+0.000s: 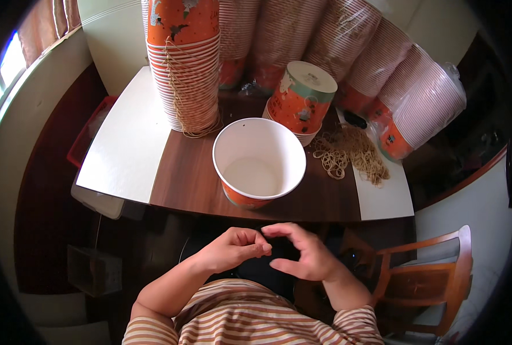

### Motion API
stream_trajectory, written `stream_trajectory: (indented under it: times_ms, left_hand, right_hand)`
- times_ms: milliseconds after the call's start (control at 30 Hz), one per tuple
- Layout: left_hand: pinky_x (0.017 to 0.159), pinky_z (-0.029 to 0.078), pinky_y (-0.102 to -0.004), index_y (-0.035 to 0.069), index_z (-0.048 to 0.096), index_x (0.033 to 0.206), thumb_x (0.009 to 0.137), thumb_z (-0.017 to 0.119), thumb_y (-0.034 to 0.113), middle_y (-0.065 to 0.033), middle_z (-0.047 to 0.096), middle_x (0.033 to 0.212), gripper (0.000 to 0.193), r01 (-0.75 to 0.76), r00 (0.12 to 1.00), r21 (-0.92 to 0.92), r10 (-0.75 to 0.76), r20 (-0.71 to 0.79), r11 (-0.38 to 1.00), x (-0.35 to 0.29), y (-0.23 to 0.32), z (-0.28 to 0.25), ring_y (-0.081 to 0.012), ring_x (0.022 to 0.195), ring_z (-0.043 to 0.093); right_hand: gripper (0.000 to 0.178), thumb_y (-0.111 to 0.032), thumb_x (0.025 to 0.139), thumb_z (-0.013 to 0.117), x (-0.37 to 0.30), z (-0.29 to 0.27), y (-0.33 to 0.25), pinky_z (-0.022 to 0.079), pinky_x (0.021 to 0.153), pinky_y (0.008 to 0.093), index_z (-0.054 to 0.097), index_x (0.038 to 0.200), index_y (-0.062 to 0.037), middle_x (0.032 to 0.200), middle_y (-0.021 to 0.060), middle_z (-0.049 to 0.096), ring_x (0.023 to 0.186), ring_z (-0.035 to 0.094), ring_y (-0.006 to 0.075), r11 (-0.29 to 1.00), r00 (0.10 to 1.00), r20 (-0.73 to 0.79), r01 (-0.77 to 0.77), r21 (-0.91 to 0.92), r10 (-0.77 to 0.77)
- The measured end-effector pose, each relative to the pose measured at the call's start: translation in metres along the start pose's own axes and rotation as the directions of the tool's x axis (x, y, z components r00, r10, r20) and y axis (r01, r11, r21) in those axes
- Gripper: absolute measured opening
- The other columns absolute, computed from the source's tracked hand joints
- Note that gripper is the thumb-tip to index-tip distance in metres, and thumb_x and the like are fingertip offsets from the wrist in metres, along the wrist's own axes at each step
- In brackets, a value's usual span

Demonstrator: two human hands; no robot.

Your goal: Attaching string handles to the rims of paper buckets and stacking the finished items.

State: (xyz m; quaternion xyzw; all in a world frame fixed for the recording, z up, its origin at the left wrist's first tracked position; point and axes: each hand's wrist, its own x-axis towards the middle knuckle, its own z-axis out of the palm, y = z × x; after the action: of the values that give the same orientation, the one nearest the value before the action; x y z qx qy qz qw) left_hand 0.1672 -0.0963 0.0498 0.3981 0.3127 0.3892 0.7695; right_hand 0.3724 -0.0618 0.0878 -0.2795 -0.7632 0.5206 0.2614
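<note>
In front of the table edge, close to my body, both hands are raised a short way apart. My left hand (239, 249) is closed, its fingers curled in and the thumb against them; whether something small is inside cannot be seen. My right hand (302, 253) faces it with thumb and fingers spread, holding nothing. Just beyond them a large paper bucket (259, 158) stands upright, white inside, with an orange and green printed outside. Neither hand touches it.
A tall stack of nested orange buckets (184, 86), draped with tan loops, stands left on the table (175, 178). Behind are an upside-down bucket (302, 100) and several plastic-wrapped stacks (423, 112). Tan stringy loops (354, 154) lie right. A wooden chair (423, 279) is at right.
</note>
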Motion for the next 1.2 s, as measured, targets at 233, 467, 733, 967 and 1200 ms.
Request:
stream_trajectory:
  times_ms: [233,467,733,967,1200]
  left_hand:
    - [0.057,0.036,-0.0185,0.004,0.064,0.081,0.091,0.060,0.026,0.0024,0.058,0.071,0.025,0.094,0.992,0.097,-0.085,-0.094,0.991,-0.006,0.006,-0.006,-0.0034,0.065,0.046]
    - [0.057,0.037,-0.0196,0.001,0.066,0.094,0.092,0.057,0.029,-0.0030,0.064,0.079,0.029,0.109,0.989,-0.240,-0.131,-0.075,0.965,-0.006,0.001,-0.012,-0.0061,0.063,0.045]
    - [0.066,0.046,-0.0197,0.002,0.066,0.097,0.090,0.061,0.024,-0.0026,0.066,0.084,0.024,0.104,0.989,-0.057,-0.109,-0.098,0.993,-0.014,-0.003,-0.016,-0.0065,0.072,0.056]
    - [0.068,0.048,-0.0210,0.001,0.065,0.093,0.089,0.063,0.016,-0.0013,0.065,0.083,0.016,0.080,0.988,0.021,-0.077,-0.132,0.997,-0.016,-0.003,-0.011,-0.0065,0.075,0.059]
    - [0.069,0.049,-0.0211,-0.002,0.065,0.092,0.088,0.062,0.010,-0.0025,0.065,0.082,0.012,0.020,0.989,0.067,-0.010,-0.149,0.998,-0.019,0.004,-0.007,-0.0063,0.074,0.058]
  right_hand:
    - [0.020,0.003,0.081,0.065,0.005,0.022,0.007,0.049,0.064,0.0201,0.061,0.101,-0.0004,0.093,0.0061,0.062,0.075,0.060,0.0066,0.998,0.994,-0.082,-0.065,0.021,0.067]
    - [0.011,0.002,0.076,0.070,0.007,0.024,0.008,0.048,0.057,0.0217,0.066,0.086,0.0000,0.075,0.0070,0.064,0.063,0.060,0.0112,0.986,0.960,-0.262,0.056,-0.154,-0.096]
    - [0.012,0.002,0.074,0.071,0.007,0.024,0.014,0.047,0.058,0.0244,0.067,0.084,-0.0019,0.074,0.0064,0.064,0.064,0.060,0.0135,0.968,0.948,-0.279,0.085,-0.234,-0.151]
    - [0.009,0.000,0.075,0.069,0.012,0.024,0.016,0.047,0.061,0.0257,0.064,0.082,-0.0024,0.084,0.0080,0.065,0.070,0.058,0.0142,0.927,0.934,-0.226,0.196,-0.320,-0.275]
    - [0.010,-0.001,0.087,0.058,-0.001,0.034,0.024,0.046,0.062,0.0180,0.056,0.097,-0.0007,0.086,0.0008,0.058,0.068,0.054,0.0039,0.909,0.977,-0.116,-0.117,0.400,0.177]
